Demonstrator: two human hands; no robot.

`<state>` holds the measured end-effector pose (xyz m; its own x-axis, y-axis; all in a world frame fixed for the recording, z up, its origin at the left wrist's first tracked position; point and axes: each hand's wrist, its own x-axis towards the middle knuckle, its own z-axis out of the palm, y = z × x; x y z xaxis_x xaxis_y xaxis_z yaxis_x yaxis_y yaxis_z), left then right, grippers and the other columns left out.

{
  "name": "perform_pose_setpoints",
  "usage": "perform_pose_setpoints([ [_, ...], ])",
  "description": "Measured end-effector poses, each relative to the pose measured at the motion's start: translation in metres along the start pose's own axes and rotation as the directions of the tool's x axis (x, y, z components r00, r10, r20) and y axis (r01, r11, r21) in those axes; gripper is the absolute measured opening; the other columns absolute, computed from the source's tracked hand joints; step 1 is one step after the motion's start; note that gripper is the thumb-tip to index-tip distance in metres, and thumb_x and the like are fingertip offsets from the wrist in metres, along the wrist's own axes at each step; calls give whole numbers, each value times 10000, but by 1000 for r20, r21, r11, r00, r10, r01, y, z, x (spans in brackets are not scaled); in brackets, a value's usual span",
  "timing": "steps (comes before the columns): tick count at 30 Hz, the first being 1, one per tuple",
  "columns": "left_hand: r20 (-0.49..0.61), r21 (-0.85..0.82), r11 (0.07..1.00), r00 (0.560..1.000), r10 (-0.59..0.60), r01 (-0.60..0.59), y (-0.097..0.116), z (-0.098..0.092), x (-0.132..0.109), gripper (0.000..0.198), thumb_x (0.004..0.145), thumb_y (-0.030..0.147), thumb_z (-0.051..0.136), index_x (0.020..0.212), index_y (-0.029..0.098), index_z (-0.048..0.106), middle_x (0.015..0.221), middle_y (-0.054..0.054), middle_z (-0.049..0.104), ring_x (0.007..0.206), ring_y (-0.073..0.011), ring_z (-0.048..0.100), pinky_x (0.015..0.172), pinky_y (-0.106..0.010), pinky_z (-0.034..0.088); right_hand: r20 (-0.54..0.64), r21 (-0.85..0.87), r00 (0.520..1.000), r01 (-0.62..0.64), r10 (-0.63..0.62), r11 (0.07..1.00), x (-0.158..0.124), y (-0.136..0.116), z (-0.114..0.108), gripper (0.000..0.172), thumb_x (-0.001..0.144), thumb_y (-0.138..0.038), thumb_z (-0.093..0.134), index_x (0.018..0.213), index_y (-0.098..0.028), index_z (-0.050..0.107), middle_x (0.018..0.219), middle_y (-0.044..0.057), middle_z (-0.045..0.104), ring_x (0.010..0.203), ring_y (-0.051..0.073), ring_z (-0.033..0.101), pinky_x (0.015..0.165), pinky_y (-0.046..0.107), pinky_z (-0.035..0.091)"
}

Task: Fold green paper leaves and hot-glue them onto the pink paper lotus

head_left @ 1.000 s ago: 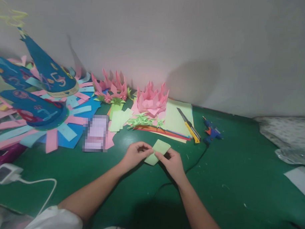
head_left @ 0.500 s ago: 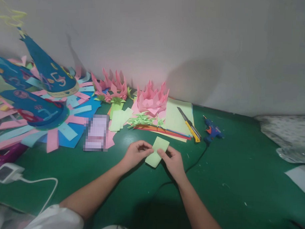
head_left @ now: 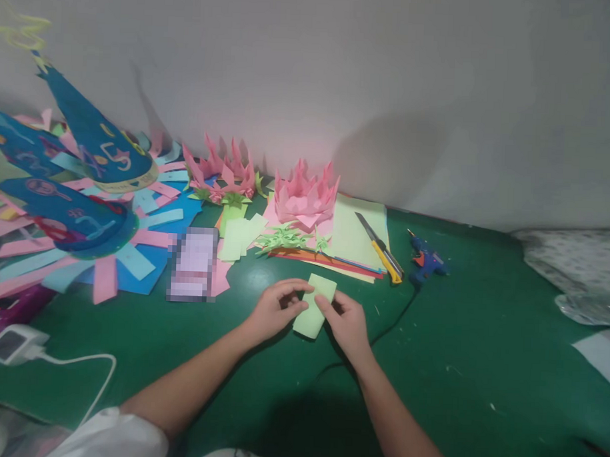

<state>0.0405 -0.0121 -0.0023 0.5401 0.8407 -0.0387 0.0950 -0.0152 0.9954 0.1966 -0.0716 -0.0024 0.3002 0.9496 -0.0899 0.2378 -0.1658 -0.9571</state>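
Observation:
A small light-green paper piece (head_left: 310,320), a folded rectangle, is held slightly tilted above the green table. My right hand (head_left: 350,321) grips it from the right, thumb pressed on the front and fingers behind. My left hand (head_left: 277,309) is at its left side, with thumb and forefinger apart. The forefinger's tip lies over the upper part of the paper, and the thumb's tip is by its left edge. Beyond the hands lie green paper rectangles (head_left: 236,239), green folded paper leaves (head_left: 284,238) and a pink paper lotus (head_left: 306,196).
A yellow utility knife (head_left: 381,251) lies across stacked paper sheets (head_left: 357,230). Right of it rests a blue glue gun (head_left: 427,257), its cord running toward my right arm. A phone (head_left: 193,264), blue cone hats (head_left: 96,128) and a white corded device (head_left: 13,345) are at left.
My left forefinger has moved from the paper's left edge onto its upper face, apart from the thumb. The paper has turned slightly more upright. My right hand keeps its grip.

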Motion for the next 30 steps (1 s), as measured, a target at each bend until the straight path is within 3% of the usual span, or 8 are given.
perform_pose_setpoints([
  [6, -15, -1, 1000, 1000, -26, 26, 0, 2, 0, 304, 714, 243, 638, 998, 135, 642, 1099, -117, 567, 576, -40, 473, 550, -199, 430, -10, -62, 999, 41, -42, 997, 0, 3, 0, 333, 823, -424, 506, 796, -134, 669, 663, 20, 615, 619, 151, 533, 555, 236, 424],
  [20, 8, -16, 1000, 1000, 15, -15, 0, 0, 0, 304, 736, 276, 628, 1018, 165, 648, 1113, -111, 562, 653, -77, 505, 650, -234, 462, -17, -98, 1000, -3, 2, 995, 0, 1, 0, 332, 765, -444, 566, 776, -135, 688, 722, 47, 653, 602, 162, 540, 552, 264, 433],
  [30, 28, -16, 1000, 999, 26, -26, 2, 0, 1, 303, 749, 250, 612, 1038, 164, 636, 1124, -115, 559, 667, -83, 510, 670, -245, 470, -45, -140, 999, -5, -2, 990, 0, 1, 1, 352, 743, -461, 584, 732, -123, 683, 550, -9, 529, 502, 109, 419, 479, 226, 348],
])
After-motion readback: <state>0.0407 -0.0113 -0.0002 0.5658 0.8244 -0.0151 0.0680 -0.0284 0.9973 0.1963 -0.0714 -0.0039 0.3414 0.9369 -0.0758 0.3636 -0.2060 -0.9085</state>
